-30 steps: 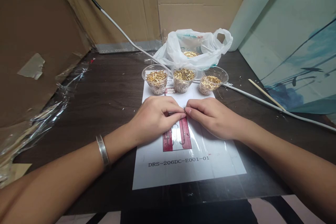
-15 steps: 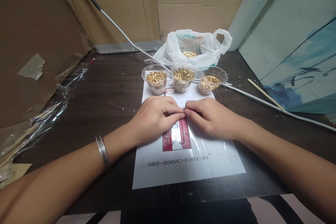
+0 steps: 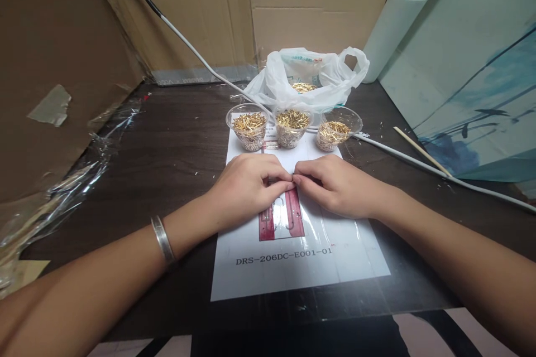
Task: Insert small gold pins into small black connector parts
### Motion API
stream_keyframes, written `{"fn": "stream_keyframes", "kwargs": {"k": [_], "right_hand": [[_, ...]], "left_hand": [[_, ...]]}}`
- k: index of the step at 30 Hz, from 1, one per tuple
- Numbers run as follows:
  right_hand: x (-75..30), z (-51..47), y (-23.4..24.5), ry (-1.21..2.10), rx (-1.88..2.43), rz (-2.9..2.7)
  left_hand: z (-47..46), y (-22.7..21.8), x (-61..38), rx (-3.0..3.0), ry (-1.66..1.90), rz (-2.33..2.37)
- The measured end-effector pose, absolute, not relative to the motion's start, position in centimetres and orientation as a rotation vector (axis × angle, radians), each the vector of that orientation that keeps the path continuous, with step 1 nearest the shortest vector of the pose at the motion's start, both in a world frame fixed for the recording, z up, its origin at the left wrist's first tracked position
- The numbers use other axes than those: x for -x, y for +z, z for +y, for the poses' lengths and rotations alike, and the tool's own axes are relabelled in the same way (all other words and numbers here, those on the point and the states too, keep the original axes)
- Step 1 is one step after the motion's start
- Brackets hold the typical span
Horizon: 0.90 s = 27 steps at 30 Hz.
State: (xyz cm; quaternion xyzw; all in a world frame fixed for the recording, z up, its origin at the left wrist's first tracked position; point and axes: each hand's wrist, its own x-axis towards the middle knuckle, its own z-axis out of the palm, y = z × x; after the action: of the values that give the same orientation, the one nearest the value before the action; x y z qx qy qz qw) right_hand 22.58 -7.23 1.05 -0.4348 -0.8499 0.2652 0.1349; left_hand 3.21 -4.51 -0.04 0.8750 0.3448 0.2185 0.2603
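Note:
My left hand (image 3: 255, 184) and my right hand (image 3: 330, 185) meet fingertip to fingertip over a printed sheet (image 3: 247, 281). Both are closed in a pinch, thumb against index finger. Whatever sits between the fingertips is too small and too covered to name. Below them the sheet shows a red and white picture (image 3: 297, 220), partly hidden by my left hand, with lettering under it. Just beyond my hands stand three clear plastic cups holding small gold-coloured metal pins: the left cup (image 3: 250, 136), the middle cup (image 3: 290, 135) and the right cup (image 3: 329, 136).
A white plastic bag (image 3: 280, 81) with more gold pins stands behind the cups. A white cable (image 3: 402, 156) crosses the dark table (image 3: 167, 139). At the right lies a thin wooden stick (image 3: 421, 150). Cardboard (image 3: 209, 22) walls the back and left.
Almost nothing differs. Both hands keep their pinch over the sheet, with only a very slight shift of the fingertips and of the view.

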Motion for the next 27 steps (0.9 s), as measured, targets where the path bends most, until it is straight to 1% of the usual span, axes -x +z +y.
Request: {"fn": "stream_keyframes", "kwargs": {"k": [15, 27], "right_hand": [[-22.57, -7.07, 1.00, 0.790, 1.285, -2.433], [-22.67, -6.94, 1.25, 0.847, 1.301, -2.430]], "left_hand": [[-4.56, -0.21, -3.41, -2.363, 0.657, 0.972], [-4.62, -0.04, -3.67, -2.351, 0.627, 1.006]]}}
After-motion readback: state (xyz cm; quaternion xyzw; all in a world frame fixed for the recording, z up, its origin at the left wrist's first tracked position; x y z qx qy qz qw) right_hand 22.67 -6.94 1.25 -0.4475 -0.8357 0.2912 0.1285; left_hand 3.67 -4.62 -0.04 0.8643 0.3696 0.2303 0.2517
